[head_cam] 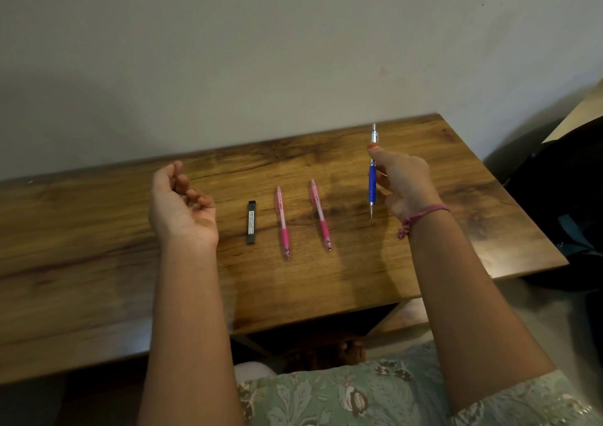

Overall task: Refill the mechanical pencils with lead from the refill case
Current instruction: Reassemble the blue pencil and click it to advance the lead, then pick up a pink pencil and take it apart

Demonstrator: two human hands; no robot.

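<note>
My right hand point(403, 182) holds a blue mechanical pencil point(372, 177) above the wooden table point(98, 262), its silver cap end pointing away from me and its tip toward me. Two pink mechanical pencils point(282, 221) point(320, 213) lie side by side on the table in the middle, tips toward me. The dark refill case point(251, 222) lies just left of them. My left hand point(181, 205) hovers left of the case, palm up, fingers loosely curled, holding nothing.
A plain wall stands right behind the table's far edge. The table's right edge drops off near dark bags point(561, 203) on the floor. A pink thread bracelet point(421, 216) circles my right wrist.
</note>
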